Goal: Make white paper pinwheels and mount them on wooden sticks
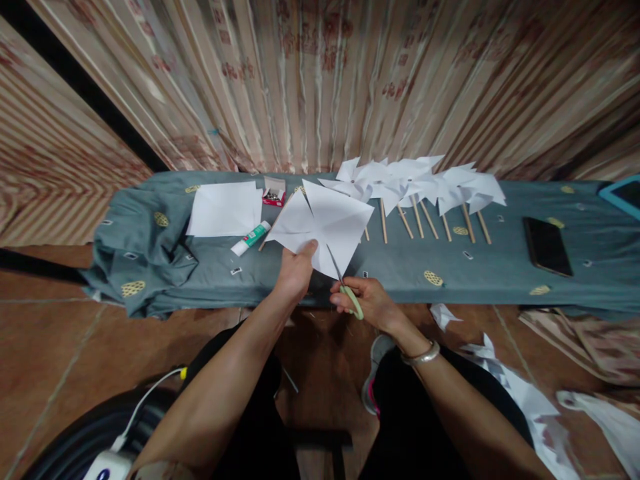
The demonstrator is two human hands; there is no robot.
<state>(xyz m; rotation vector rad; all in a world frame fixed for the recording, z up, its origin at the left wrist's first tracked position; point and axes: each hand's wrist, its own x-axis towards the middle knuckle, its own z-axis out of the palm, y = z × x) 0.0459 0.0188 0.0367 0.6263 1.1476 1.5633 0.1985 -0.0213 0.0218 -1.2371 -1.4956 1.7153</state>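
My left hand (pixel 298 270) pinches a square sheet of white paper (pixel 340 212) by its near left side, thumb on top. Slits run inward from the sheet's corners toward its middle. In my right hand (pixel 367 301) is a pair of scissors (pixel 354 301) with pale green handles, its blades at the sheet's near corner. Left of the sheet lie a glue stick (pixel 251 239), a small red box (pixel 274 192) of metal pins or tacks, and a stack of white paper (pixel 225 209). Paper pinwheels (pixel 400 179) on wooden sticks lie in a row behind and to the right.
A grey-green cloth (pixel 480 270) covers the long narrow surface. To the right are a dark phone (pixel 547 247) and a blue-edged device (pixel 623 195). Paper scraps (pixel 530 400) lie on the floor at lower right. A white power strip (pixel 107 465) with a cable is at lower left.
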